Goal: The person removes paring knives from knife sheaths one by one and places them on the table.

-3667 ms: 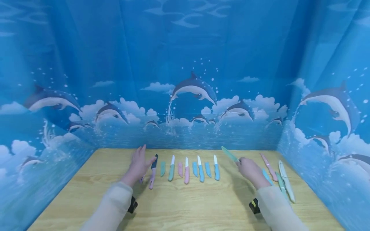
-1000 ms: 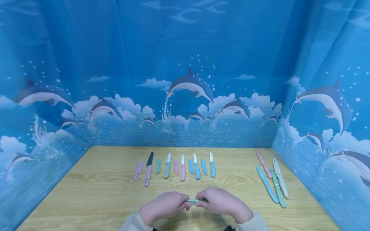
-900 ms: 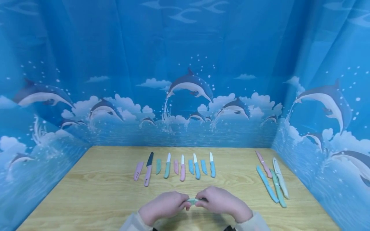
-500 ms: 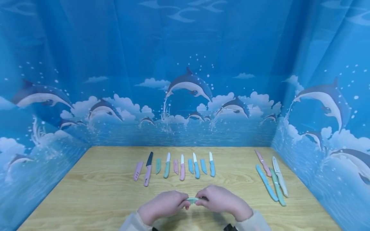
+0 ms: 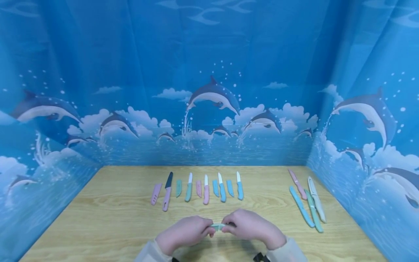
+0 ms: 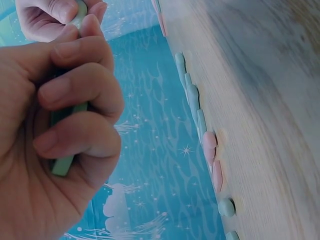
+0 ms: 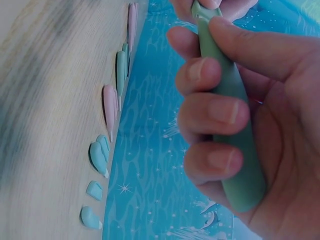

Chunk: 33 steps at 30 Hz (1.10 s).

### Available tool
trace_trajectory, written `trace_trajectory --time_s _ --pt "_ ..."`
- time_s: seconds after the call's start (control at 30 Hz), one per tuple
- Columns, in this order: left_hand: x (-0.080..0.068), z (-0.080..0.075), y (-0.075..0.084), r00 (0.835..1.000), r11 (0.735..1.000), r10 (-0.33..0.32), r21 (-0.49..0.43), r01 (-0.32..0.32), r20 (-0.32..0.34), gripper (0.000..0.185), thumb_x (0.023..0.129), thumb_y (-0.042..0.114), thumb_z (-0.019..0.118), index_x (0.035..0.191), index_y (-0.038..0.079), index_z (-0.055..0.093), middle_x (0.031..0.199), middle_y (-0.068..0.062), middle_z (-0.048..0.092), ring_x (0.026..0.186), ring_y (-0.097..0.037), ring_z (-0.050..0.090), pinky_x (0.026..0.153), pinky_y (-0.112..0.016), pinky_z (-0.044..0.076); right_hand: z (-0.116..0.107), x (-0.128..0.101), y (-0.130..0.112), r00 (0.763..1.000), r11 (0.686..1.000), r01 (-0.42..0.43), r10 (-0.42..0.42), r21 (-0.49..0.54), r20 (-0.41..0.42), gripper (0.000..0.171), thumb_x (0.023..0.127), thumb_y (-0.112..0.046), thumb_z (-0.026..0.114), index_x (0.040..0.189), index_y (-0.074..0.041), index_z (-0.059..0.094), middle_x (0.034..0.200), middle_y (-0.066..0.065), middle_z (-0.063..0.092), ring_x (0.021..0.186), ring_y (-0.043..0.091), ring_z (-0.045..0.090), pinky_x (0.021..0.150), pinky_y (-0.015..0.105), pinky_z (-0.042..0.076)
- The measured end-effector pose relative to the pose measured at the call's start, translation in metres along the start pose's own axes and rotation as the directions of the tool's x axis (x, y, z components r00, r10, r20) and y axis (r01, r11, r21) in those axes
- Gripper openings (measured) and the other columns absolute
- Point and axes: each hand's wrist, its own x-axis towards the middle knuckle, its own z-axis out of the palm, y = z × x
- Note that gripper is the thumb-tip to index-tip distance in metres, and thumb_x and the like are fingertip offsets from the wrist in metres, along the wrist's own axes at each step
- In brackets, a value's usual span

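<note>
Left hand (image 5: 187,233) curled round the green sheath (image 6: 63,167), right hand (image 5: 252,229) round the green knife handle (image 7: 245,190).
Ends meet over the near tabletop (image 5: 98,225); best kept in one line, force even, grip firm.

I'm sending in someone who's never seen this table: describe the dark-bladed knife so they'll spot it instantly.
Find the wood-grain table, then the row of knives and covers along its far side. Near the row's left end, just right of a slotted lilac cover, lies a lilac-handled knife. Its blade is dark; the row's other knives have white blades.
</note>
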Motion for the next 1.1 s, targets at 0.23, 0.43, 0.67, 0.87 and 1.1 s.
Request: trace_trajectory --time_s 0.23,0.43,0.67,0.87,1.1 --pt "0.0021 -0.0014 -0.0004 1.0 1.0 -0.013 -0.01 0.013 0.009 0.021 0.1 0.03 0.052 0.084 0.022 0.061 0.07 0.014 0.056 0.054 -0.002 0.041 0.055 -0.019 0.041 -0.0019 0.0014 0.0023 1.0 1.0 -0.012 0.011 0.028 0.012 0.02 0.095 -0.029 0.061 0.102 -0.016 0.073 0.087 -0.012 0.07 0.062 -0.006 0.051 0.064 0.018 0.047" --pt "0.0012 -0.0026 0.0003 1.0 1.0 -0.016 -0.011 0.016 0.01 0.02 0.1 0.028 0.052 0.084 0.021 0.061 0.07 0.013 0.056 0.052 -0.003 0.038 0.052 -0.019 0.039 -0.002 0.0014 0.0032 1.0 1.0 -0.008 0.008 0.016 0.007 0.02 0.094 -0.031 0.061 0.101 -0.017 0.074 0.088 -0.013 0.07 0.064 -0.006 0.052 0.065 0.019 0.048" --pt "0.0002 -0.002 0.0013 1.0 1.0 -0.017 -0.008 0.017 0.0 0.02 0.1 0.029 0.053 0.083 0.021 0.061 0.07 0.012 0.056 0.053 -0.002 0.039 0.053 -0.019 0.039 -0.0011 0.0015 0.0047 1.0 1.0 -0.014 0.014 -0.001 -0.001 0.019 0.094 -0.031 0.062 0.098 -0.017 0.074 0.083 -0.014 0.068 0.061 -0.005 0.05 0.063 0.019 0.047" --pt "-0.0001 -0.0008 0.001 1.0 1.0 -0.01 -0.01 0.01 0.004 0.022 0.1 0.031 0.052 0.082 0.021 0.06 0.071 0.013 0.056 0.054 -0.002 0.041 0.054 -0.019 0.04 -0.0003 0.0023 0.0039 1.0 1.0 -0.013 0.013 0.001 0.001 0.017 0.094 -0.031 0.062 0.094 -0.017 0.073 0.076 -0.013 0.065 0.057 -0.004 0.046 0.06 0.018 0.045" --pt "-0.0001 -0.0001 0.0021 1.0 1.0 0.0 -0.017 0.0 0.002 0.023 0.099 0.032 0.052 0.082 0.021 0.06 0.066 0.014 0.05 0.053 -0.002 0.038 0.053 -0.019 0.039 -0.0023 0.0004 0.0026 0.999 0.999 -0.024 0.024 0.027 0.022 0.018 0.094 -0.03 0.062 0.089 -0.017 0.072 0.066 -0.013 0.058 0.052 -0.003 0.039 0.055 0.018 0.042"
